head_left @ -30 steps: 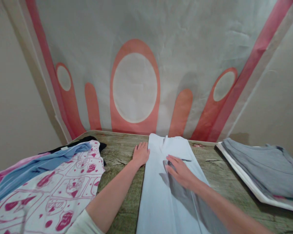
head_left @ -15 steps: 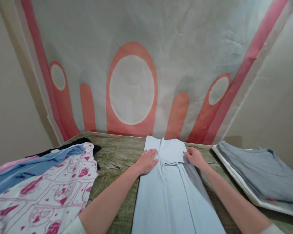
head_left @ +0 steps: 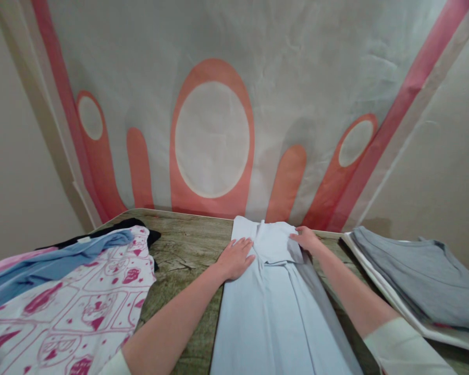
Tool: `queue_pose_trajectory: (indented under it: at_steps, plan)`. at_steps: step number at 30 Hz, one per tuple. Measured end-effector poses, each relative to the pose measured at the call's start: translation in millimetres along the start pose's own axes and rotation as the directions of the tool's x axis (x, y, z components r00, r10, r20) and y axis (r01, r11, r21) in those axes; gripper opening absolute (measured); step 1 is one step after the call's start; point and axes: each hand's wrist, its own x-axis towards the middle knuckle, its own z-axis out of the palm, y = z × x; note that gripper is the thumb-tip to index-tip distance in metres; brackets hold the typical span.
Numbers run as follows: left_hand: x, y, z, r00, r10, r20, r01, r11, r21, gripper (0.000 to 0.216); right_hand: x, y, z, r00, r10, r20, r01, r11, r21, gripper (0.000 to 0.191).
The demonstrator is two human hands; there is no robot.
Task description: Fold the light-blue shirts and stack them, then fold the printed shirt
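Observation:
A pale blue garment [head_left: 261,312], folded into a long strip, lies lengthwise in front of me, with a smaller flap of the same cloth folded over near its far end. My left hand [head_left: 236,258] rests flat on its left side by that flap, fingers stretched out. At the far right corner, my right hand [head_left: 308,240] has its bent fingers closed on the edge of the cloth. The thumb of this hand is partly hidden.
On the left of the wooden table [head_left: 187,239] lies a heap with a white-and-pink printed garment [head_left: 89,307], a blue one [head_left: 62,263] and a black one [head_left: 113,226]. Folded grey clothing [head_left: 418,276] sits on white cloth at the right. A patterned backdrop [head_left: 211,140] stands behind.
My right hand has moved slightly farther away along the cloth's right edge, toward the far corner. The left hand stays in place on the garment. The view has shifted a little.

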Motion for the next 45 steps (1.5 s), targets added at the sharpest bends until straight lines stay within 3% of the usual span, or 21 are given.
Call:
queue_pose_trajectory:
  at_steps: [9, 12, 17, 19, 21, 24, 28, 31, 33, 35, 37, 38, 40, 41, 43, 45]
  plan:
    - [0.7, 0.8, -0.4, 1.000, 0.011, -0.016, -0.011, 1.000, 0.000, 0.049, -21.5, 17.1, -13.5, 0.987, -0.159, 0.027, 0.156, 0.985, 0.077, 0.023]
    - [0.4, 0.3, -0.3, 1.000, 0.015, -0.023, -0.015, 1.000, 0.005, 0.048, -31.7, 15.1, -14.6, 0.973, -0.221, 0.068, 0.212, 0.970, 0.121, 0.027]
    - [1.3, -1.2, 2.2, 1.000, 0.012, -0.022, -0.012, 1.000, -0.001, 0.049, -57.0, 11.7, -27.1, 0.895, -0.402, 0.193, 0.349, 0.901, 0.256, 0.037]
    - [1.7, -1.6, 2.9, 1.000, 0.011, -0.018, -0.011, 1.000, -0.005, 0.049, -66.7, 9.4, -36.1, 0.875, -0.404, 0.266, 0.310, 0.891, 0.332, 0.037]
    - [1.9, -1.8, 3.2, 1.000, 0.011, -0.019, -0.011, 1.000, -0.008, 0.048, -74.9, 5.4, -44.9, 0.864, -0.345, 0.365, 0.189, 0.897, 0.399, 0.034]
    - [2.2, -1.9, 3.3, 1.000, 0.009, -0.023, -0.009, 1.000, -0.012, 0.048, -85.5, -3.1, -53.7, 0.801, -0.284, 0.527, 0.022, 0.894, 0.448, 0.028]
    - [2.0, -2.2, 4.2, 1.000, 0.015, -0.024, -0.016, 1.000, -0.014, 0.048, -96.6, -12.5, -57.8, 0.721, -0.207, 0.662, -0.087, 0.920, 0.383, 0.025]
    - [1.2, -1.5, 2.7, 0.999, 0.016, -0.036, -0.016, 1.000, -0.017, 0.047, -97.2, -11.4, -60.3, 0.708, -0.133, 0.694, -0.113, 0.948, 0.297, 0.022]
    - [0.8, 1.1, -2.4, 0.998, 0.019, -0.060, -0.020, 0.999, -0.027, 0.046, -91.9, -6.7, -61.3, 0.736, -0.115, 0.667, -0.091, 0.960, 0.266, 0.021]
    - [1.2, 6.9, -11.6, 0.993, 0.048, -0.109, -0.053, 0.998, -0.040, 0.041, -83.0, 0.0, -59.6, 0.819, -0.128, 0.559, -0.020, 0.968, 0.251, 0.020]
    - [2.2, 16.0, -22.6, 0.982, 0.081, -0.168, -0.094, 0.993, -0.069, 0.033, -73.0, 7.7, -53.6, 0.921, -0.198, 0.335, 0.130, 0.968, 0.216, 0.019]
    - [2.6, 21.4, -27.6, 0.977, 0.087, -0.193, -0.106, 0.990, -0.090, 0.029, -68.3, 11.9, -49.0, 0.941, -0.266, 0.209, 0.231, 0.956, 0.178, 0.020]
    - [2.9, 32.3, -34.3, 0.973, 0.085, -0.215, -0.115, 0.985, -0.131, 0.026, -60.5, 21.0, -38.0, 0.904, -0.426, 0.034, 0.423, 0.903, 0.073, 0.024]
    - [2.5, 37.2, -35.5, 0.973, 0.083, -0.214, -0.116, 0.983, -0.145, 0.026, -57.5, 25.9, -32.1, 0.871, -0.491, 0.005, 0.490, 0.871, 0.028, 0.026]
    - [1.3, 44.4, -34.4, 0.977, 0.086, -0.196, -0.117, 0.981, -0.155, 0.024, -52.7, 35.7, -21.2, 0.837, -0.547, 0.009, 0.547, 0.836, -0.028, 0.029]
    - [0.1, 47.9, -30.4, 0.982, 0.074, -0.176, -0.103, 0.982, -0.160, 0.019, -49.0, 44.7, -13.2, 0.845, -0.534, 0.010, 0.534, 0.843, -0.060, 0.030]
